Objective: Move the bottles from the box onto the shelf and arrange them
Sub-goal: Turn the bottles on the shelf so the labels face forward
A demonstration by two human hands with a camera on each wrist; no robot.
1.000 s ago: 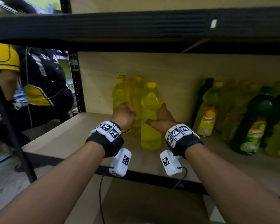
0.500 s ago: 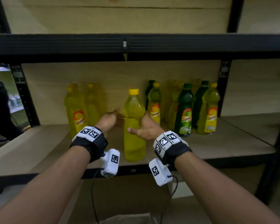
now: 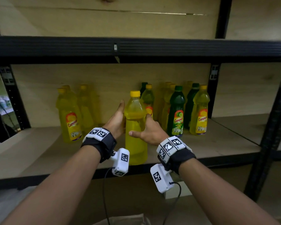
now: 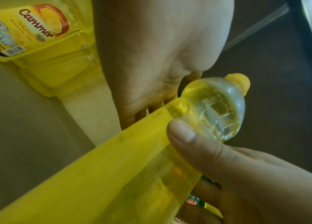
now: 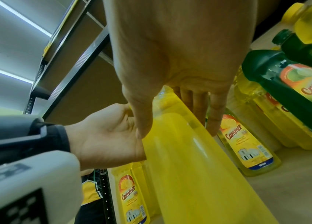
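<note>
A clear plastic yellow bottle (image 3: pixel 136 127) with a yellow screw cap, smooth and waisted, label side turned away, stands upright near the front edge of the pale wooden shelf (image 3: pixel 31 153). The left hand (image 3: pixel 116 121) lies flat against its left side, fingers straight. The right hand (image 3: pixel 148 131) touches its right side, fingers straight and thumb spread across the front. Two dark green bottles (image 3: pixel 176 111) stand among labelled yellow ones at far right.
</note>
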